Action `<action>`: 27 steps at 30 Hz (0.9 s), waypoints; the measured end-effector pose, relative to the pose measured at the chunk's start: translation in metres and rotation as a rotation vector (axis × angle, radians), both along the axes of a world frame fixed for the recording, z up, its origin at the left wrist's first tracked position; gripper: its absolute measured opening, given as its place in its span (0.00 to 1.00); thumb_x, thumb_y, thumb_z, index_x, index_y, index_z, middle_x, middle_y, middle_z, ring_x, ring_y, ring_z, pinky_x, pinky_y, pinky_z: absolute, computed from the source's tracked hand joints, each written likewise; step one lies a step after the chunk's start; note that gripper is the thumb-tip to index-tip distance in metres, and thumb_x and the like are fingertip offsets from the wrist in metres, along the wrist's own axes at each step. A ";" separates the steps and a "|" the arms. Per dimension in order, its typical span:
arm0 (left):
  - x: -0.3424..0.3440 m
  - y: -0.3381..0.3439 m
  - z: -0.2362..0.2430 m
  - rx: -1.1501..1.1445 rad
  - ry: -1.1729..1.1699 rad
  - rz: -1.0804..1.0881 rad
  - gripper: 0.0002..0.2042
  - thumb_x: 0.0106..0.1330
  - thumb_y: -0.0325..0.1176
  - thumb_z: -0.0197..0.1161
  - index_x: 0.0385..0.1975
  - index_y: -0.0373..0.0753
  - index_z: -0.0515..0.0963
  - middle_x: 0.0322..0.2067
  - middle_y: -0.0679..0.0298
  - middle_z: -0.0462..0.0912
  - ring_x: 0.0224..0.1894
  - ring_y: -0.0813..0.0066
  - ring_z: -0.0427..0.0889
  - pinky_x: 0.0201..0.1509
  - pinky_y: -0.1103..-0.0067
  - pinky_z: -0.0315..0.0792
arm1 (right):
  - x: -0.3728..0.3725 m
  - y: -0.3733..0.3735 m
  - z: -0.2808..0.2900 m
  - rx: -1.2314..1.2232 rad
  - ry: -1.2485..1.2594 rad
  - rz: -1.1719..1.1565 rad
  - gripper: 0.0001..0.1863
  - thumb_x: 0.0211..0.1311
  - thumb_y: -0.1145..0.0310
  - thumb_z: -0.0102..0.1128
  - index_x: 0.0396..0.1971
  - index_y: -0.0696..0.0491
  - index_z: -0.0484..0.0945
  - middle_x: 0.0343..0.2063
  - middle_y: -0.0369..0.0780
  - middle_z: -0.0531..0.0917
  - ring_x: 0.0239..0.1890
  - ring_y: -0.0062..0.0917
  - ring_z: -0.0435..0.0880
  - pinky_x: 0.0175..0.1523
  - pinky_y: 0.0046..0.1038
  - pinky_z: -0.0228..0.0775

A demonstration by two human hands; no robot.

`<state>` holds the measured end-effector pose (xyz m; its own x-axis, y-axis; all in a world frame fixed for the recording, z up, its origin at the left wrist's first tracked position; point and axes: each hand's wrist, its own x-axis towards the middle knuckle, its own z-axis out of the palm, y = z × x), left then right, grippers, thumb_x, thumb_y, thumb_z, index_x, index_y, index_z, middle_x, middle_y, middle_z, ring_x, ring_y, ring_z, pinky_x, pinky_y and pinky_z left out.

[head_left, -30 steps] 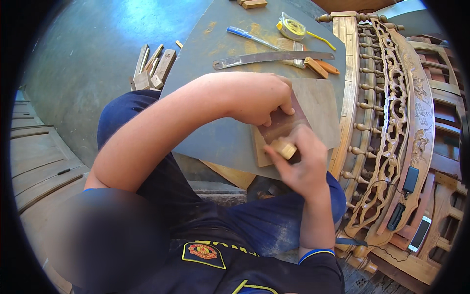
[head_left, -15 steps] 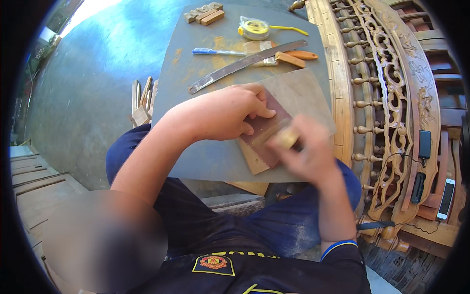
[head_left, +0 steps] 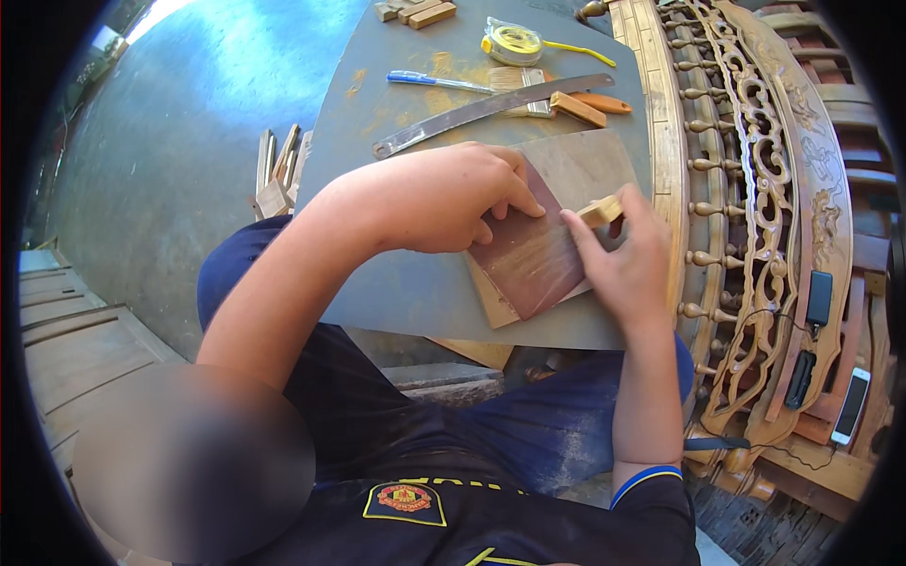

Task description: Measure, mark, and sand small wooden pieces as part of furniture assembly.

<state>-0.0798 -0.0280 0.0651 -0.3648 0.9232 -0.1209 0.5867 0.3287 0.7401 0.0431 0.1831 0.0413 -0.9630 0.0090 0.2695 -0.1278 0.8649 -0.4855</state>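
A dark red sheet of sandpaper [head_left: 531,264] lies on a thin, light wooden board [head_left: 590,160] on the grey tabletop. A pale dusty patch shows on the sheet's middle. My left hand [head_left: 467,196] reaches across with bent fingers, holding the sheet down by its upper left edge. Pinched between thumb and fingers of my right hand [head_left: 630,259] is a small wooden block [head_left: 599,211]. The block is raised at the sheet's right side, tilted, and one pale face shows. Part of the block is hidden behind my fingers.
Beyond the board lie a curved metal blade [head_left: 491,115], a paintbrush [head_left: 519,90], a blue pen [head_left: 425,81], a wooden block [head_left: 578,109] and a yellow tape measure [head_left: 514,42]. Several wooden blocks [head_left: 425,13] sit farther off. Carved wooden railing [head_left: 755,160] borders the table's right, with a phone [head_left: 850,406].
My right hand has moved right and up with the wooden block, from over the sandpaper to its right side. My left hand stays on the sheet. The whole view has shifted slightly.
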 end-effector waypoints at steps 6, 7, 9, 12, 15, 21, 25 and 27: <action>-0.009 0.002 -0.011 0.053 0.004 0.004 0.24 0.59 0.17 0.61 0.57 0.37 0.82 0.43 0.54 0.84 0.44 0.59 0.85 0.50 0.69 0.79 | 0.006 -0.031 -0.002 -0.103 0.061 0.224 0.18 0.54 0.63 0.78 0.29 0.54 0.74 0.26 0.44 0.78 0.30 0.44 0.80 0.34 0.41 0.70; -0.010 0.001 -0.010 0.060 -0.007 0.013 0.24 0.59 0.17 0.61 0.57 0.37 0.82 0.43 0.54 0.84 0.44 0.59 0.85 0.50 0.69 0.79 | 0.001 -0.024 -0.001 -0.080 0.002 0.081 0.18 0.54 0.64 0.78 0.29 0.54 0.74 0.26 0.44 0.77 0.29 0.44 0.80 0.34 0.41 0.70; -0.011 -0.002 -0.005 0.057 -0.080 0.090 0.23 0.57 0.17 0.60 0.55 0.35 0.82 0.38 0.54 0.87 0.42 0.59 0.86 0.49 0.68 0.80 | -0.010 -0.014 0.003 -0.026 -0.104 -0.201 0.18 0.55 0.64 0.78 0.28 0.54 0.74 0.25 0.45 0.77 0.27 0.43 0.79 0.33 0.41 0.70; -0.007 0.004 -0.010 0.046 -0.009 0.097 0.22 0.55 0.16 0.61 0.53 0.34 0.83 0.36 0.54 0.88 0.41 0.58 0.87 0.48 0.68 0.80 | 0.006 -0.042 -0.005 -0.077 0.099 0.148 0.18 0.56 0.65 0.78 0.27 0.54 0.72 0.22 0.44 0.76 0.25 0.43 0.78 0.32 0.40 0.69; -0.001 0.003 -0.005 0.017 0.033 0.100 0.21 0.54 0.16 0.62 0.50 0.34 0.84 0.36 0.53 0.88 0.42 0.57 0.87 0.49 0.67 0.81 | 0.001 -0.030 0.000 -0.078 0.052 0.134 0.19 0.56 0.64 0.78 0.27 0.54 0.72 0.22 0.44 0.75 0.25 0.42 0.77 0.31 0.39 0.69; 0.006 0.003 -0.013 0.102 0.356 0.062 0.20 0.52 0.18 0.65 0.47 0.35 0.86 0.42 0.52 0.87 0.48 0.53 0.85 0.53 0.68 0.80 | 0.004 -0.049 -0.010 -0.100 0.180 0.219 0.18 0.58 0.66 0.77 0.27 0.55 0.72 0.23 0.45 0.78 0.23 0.39 0.78 0.29 0.37 0.69; 0.009 0.004 -0.008 0.111 0.363 0.148 0.18 0.51 0.18 0.67 0.45 0.35 0.86 0.39 0.54 0.86 0.48 0.52 0.85 0.54 0.67 0.80 | -0.017 -0.022 0.003 -0.091 -0.018 -0.186 0.18 0.56 0.66 0.78 0.28 0.55 0.73 0.23 0.44 0.76 0.26 0.42 0.79 0.32 0.38 0.69; 0.006 0.005 -0.003 0.010 0.209 0.149 0.18 0.51 0.19 0.68 0.44 0.34 0.86 0.39 0.54 0.86 0.47 0.52 0.85 0.54 0.67 0.80 | -0.007 -0.039 -0.001 0.143 0.047 -0.125 0.18 0.56 0.67 0.78 0.28 0.55 0.73 0.23 0.44 0.76 0.27 0.42 0.79 0.32 0.38 0.69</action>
<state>-0.0742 -0.0234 0.0625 -0.5126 0.8584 -0.0198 0.6729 0.4159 0.6117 0.0365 0.1436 0.0406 -0.9430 0.0864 0.3213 -0.0346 0.9350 -0.3529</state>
